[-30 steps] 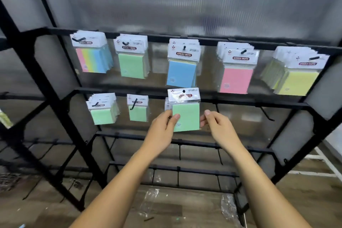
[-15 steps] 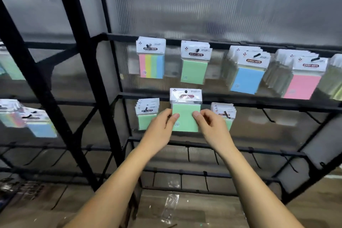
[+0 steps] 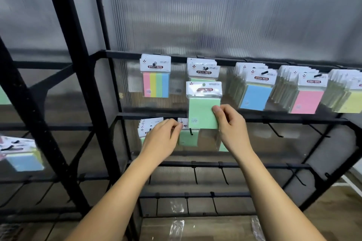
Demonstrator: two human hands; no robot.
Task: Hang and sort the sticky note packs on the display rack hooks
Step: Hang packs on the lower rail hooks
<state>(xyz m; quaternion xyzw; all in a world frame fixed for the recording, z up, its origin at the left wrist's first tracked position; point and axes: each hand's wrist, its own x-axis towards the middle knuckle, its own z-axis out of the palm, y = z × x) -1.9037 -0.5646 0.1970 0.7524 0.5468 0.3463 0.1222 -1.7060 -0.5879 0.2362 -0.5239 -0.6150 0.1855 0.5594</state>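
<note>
- Holding a green sticky note pack point(image 3: 203, 110) in front of the display rack point(image 3: 74, 76); right hand point(image 3: 231, 127) pinches its right edge, thumb on the front face, fingers curled behind.
- Left hand point(image 3: 162, 139) sits just left of the pack's lower corner, fingertips bunched together. Cannot tell whether they grip the clear wrapper edge or only touch it.
- Pack position: upright, header card up, overlapping the green packs point(image 3: 203, 70) already hanging on the upper rail. Its hang hole lies below that hook point(image 3: 205, 68), not on it.
- Upper rail, left to right: multicolour pack point(image 3: 156, 78), green, blue packs point(image 3: 255, 92), pink packs point(image 3: 306, 100), yellow packs point(image 3: 350, 101). Lower rail carries more green packs point(image 3: 186, 139), partly hidden by the hands.
- Judgement: step in hand is threading the pack onto a green hook; which rail is meant is not clear.
- Risk: grip sits low and to one side, so the header may flop or twist as the hole meets the hook tip, causing a miss.
- Risk: pushing against the hanging stack could swing it or nudge the front pack off the hook.
- Risk: thin wrapper is slippery; a loose pinch could drop the pack to the floor point(image 3: 195, 229).
- Risk: the small hole, judged by eye against a dark hook, could tear the card if forced.
</note>
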